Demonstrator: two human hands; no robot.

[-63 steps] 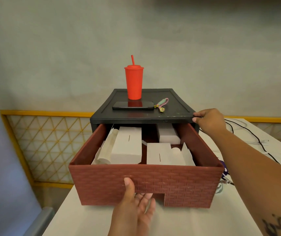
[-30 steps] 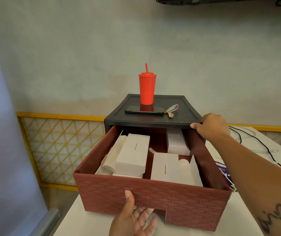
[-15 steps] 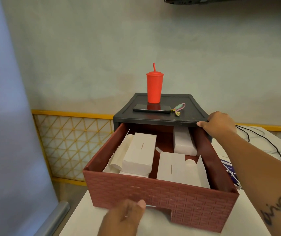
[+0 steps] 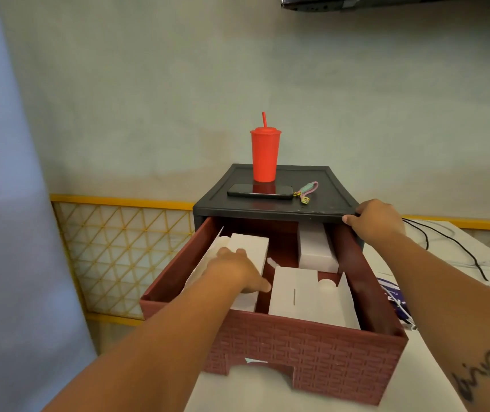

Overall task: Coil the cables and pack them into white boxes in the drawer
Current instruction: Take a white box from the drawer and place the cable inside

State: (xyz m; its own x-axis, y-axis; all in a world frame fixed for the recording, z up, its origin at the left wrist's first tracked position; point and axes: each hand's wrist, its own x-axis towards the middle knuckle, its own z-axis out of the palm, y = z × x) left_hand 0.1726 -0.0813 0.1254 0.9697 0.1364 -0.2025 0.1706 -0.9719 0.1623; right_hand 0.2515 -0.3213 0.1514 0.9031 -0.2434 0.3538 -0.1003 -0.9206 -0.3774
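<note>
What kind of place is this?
Likely a home or small office workspace: a drawer unit on a white table, loose cables beside it, a cup and phone on top.

Maroon drawer (image 4: 312,352), brick-weave front; white boxes (image 4: 294,292) inside. Black cabinet (image 4: 267,206) at 12 o'clock, with red tumbler (image 4: 264,156) and black phone (image 4: 260,190). Yellow diamond-lattice panel (image 4: 118,248) at 9 o'clock.

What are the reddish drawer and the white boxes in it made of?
The drawer looks like matt moulded plastic: a woven pattern is pressed into its front. The white boxes look like thin matt cardboard, judging by their folded flaps and slit.
</note>
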